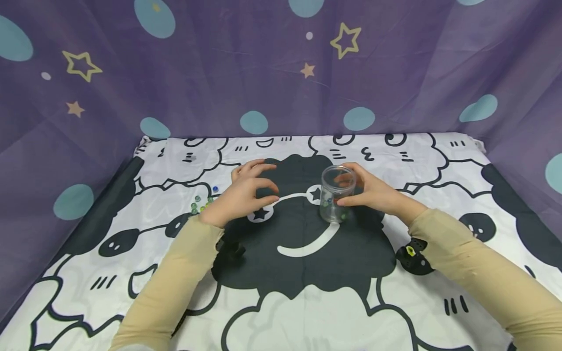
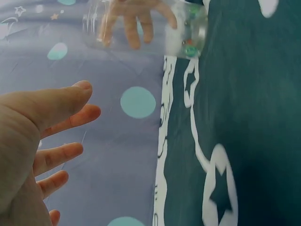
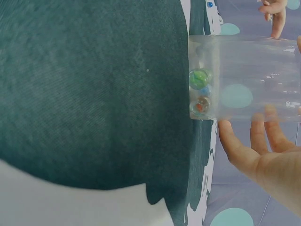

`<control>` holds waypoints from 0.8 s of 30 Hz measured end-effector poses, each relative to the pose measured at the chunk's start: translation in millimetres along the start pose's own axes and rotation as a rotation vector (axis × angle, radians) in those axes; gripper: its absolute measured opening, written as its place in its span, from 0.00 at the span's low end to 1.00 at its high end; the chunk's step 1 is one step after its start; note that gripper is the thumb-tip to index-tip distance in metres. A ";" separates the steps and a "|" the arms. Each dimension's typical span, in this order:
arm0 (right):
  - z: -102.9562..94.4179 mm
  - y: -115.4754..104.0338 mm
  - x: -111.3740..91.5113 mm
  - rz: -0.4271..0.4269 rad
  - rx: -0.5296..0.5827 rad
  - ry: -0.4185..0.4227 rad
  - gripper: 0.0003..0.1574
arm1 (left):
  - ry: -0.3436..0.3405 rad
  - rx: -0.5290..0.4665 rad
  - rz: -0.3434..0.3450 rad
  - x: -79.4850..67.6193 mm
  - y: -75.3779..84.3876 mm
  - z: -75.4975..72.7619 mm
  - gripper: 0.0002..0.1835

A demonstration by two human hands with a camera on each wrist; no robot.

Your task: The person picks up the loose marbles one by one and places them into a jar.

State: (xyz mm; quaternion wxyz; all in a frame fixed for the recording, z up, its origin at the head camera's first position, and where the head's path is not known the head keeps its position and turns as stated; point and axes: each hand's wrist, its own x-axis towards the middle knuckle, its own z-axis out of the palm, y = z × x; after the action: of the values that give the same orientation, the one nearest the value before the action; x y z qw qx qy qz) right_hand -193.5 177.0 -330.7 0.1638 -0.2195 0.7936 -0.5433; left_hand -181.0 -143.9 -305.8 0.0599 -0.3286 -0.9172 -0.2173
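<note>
A clear plastic jar [image 1: 332, 207] stands upright on the dark cloud print, with several glass marbles [image 3: 199, 78] at its bottom, green, blue and orange-tinged ones among them. My right hand [image 1: 373, 192] holds the jar from the right, thumb on the near side and fingers behind the wall. Left of the jar, my left hand [image 1: 246, 190] hovers with its fingers apart and nothing in them. Beside that wrist lie several loose green and yellowish marbles [image 1: 194, 206], partly hidden by the hand. A single blue marble [image 1: 215, 188] lies behind them.
A white cloth [image 1: 298, 317] with black cartoon clouds covers the table. Behind it hangs a purple curtain [image 1: 281, 87] with stars and blue spots, which also runs along both sides. A black item with a yellow mark [image 1: 412, 256] sits by the right sleeve.
</note>
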 end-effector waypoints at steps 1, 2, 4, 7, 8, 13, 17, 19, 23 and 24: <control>0.3 -0.2 0.1 0.001 0.000 -0.001 0.48 | 0.002 0.006 0.000 -1.9 -2.0 -1.6 0.04; 0.4 -0.2 0.4 0.004 -0.001 -0.001 0.48 | 0.002 0.013 -0.002 -4.2 -3.4 -3.6 0.04; 0.5 -0.1 1.0 0.003 0.002 -0.002 0.49 | 0.002 0.023 -0.011 -8.4 -7.0 -7.3 0.04; 0.2 0.1 2.2 0.009 0.001 0.001 0.49 | 0.006 0.031 -0.027 -14.2 -12.0 -12.2 0.04; 0.3 0.1 2.3 0.008 0.001 0.001 0.49 | 0.008 0.035 -0.031 -16.3 -13.8 -13.6 0.04; 0.9 -0.3 2.5 0.011 0.003 0.000 0.49 | 0.015 0.070 -0.055 -26.7 -24.9 -21.0 0.05; -0.2 -0.1 2.3 0.007 -0.014 0.002 0.48 | 0.005 0.103 -0.091 -35.2 -32.4 -30.2 0.05; -0.8 0.1 2.3 0.006 -0.026 0.006 0.48 | 0.001 0.118 -0.107 -39.2 -35.5 -34.7 0.05; -1.5 0.0 2.4 0.008 -0.033 0.007 0.48 | -0.003 0.142 -0.141 -46.3 -40.6 -40.8 0.05; -1.5 -0.1 2.1 0.006 -0.033 0.006 0.48 | -0.004 0.143 -0.150 -48.1 -41.6 -41.6 0.05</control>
State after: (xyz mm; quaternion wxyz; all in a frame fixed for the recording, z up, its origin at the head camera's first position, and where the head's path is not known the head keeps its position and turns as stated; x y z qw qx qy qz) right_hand -196.0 177.0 -330.1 0.1593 -0.2182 0.8035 -0.5304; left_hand -171.1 -218.6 -295.5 0.0647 -0.2543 -0.9525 -0.1546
